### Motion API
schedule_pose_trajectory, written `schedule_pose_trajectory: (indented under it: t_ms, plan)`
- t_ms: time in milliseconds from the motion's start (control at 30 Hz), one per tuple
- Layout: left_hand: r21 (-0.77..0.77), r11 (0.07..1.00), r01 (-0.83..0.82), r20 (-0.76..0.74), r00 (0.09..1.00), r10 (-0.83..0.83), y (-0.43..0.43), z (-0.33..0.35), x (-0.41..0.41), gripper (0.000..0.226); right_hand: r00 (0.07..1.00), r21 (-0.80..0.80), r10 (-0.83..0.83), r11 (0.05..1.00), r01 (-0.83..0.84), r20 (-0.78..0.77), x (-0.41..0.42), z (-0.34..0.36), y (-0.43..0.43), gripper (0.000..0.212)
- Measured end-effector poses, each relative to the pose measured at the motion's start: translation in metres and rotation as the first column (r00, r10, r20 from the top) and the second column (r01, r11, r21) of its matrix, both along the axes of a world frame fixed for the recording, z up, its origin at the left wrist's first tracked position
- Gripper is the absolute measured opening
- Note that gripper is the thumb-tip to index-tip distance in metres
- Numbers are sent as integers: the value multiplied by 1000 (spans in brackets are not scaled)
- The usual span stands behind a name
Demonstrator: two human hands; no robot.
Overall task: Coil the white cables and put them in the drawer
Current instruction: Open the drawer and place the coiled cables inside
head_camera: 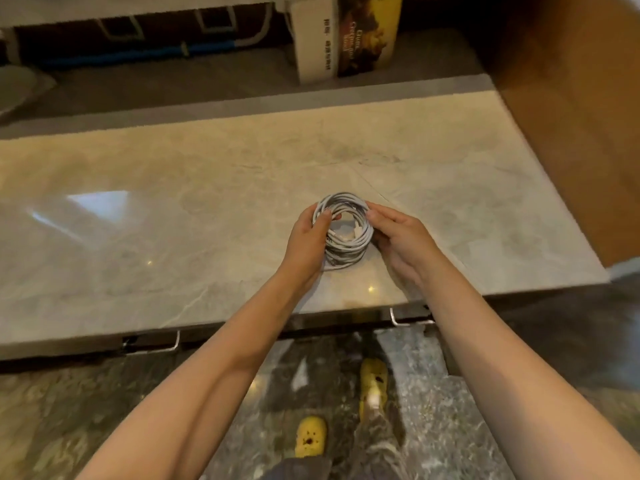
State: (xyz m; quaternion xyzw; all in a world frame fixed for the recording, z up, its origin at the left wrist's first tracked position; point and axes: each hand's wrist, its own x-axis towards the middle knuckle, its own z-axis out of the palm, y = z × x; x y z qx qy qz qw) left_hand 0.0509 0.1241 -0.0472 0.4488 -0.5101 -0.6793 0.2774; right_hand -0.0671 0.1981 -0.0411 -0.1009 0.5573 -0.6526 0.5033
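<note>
A round coil of white cables lies on the beige marble countertop, near its front edge. My left hand grips the coil's left side, thumb over the top and a fingertip showing inside the ring. My right hand holds the coil's right side, fingers curved against the loops. White plug ends show in the middle of the coil. Below the counter's front edge are two metal drawer handles, a left handle and a right handle. Both drawers look closed.
A cardboard box stands on the floor beyond the counter. A brown wooden panel rises at the right. Blue and white pipes run along the far wall. My feet in yellow shoes stand on the dark marble floor.
</note>
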Motion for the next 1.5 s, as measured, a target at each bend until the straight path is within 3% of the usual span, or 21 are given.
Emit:
schedule_pose_trajectory:
  t_ms: [267, 667, 800, 900, 967, 1033, 1100, 1167, 1233, 1500]
  plan:
    - [-3, 981, 195, -68, 978, -195, 39, 17, -13, 31, 966, -5, -238, 971, 240, 99, 1, 20, 58, 29]
    - [54, 966, 253, -88, 965, -248, 77, 4, -60, 33, 902, 21, -431, 902, 431, 1, -21, 9, 107, 41]
    - [76, 973, 218, -127, 970, -207, 79, -5, -64, 31, 756, 52, -639, 758, 650, -143, -9, -17, 144, 35]
    - [64, 979, 192, -150, 972, -181, 79, -11, -62, 30, 576, 145, -814, 562, 814, -76, 3, -50, 163, 34]
    - [49, 983, 176, -158, 973, -167, 80, -16, -63, 32, 541, 229, -839, 517, 825, -53, 10, -70, 165, 35]
    - [15, 985, 170, -152, 974, -166, 81, -21, -62, 34, 597, 324, -802, 570, 755, 19, 14, -96, 161, 37]
    - [-6, 986, 166, -169, 972, -165, 80, -25, -61, 34, 643, 381, -733, 673, 634, 223, 16, -117, 153, 40]
    - [-14, 987, 162, -199, 967, -161, 80, -28, -61, 33, 623, 355, -655, 755, 551, 427, 16, -129, 146, 42]
    - [-14, 986, 164, -214, 963, -163, 79, -30, -61, 33, 559, 276, -612, 774, 570, 560, 14, -135, 142, 39]
    - [-10, 981, 194, -214, 958, -192, 78, -28, -60, 37, 501, 185, -562, 766, 616, 659, 18, -148, 146, 23]
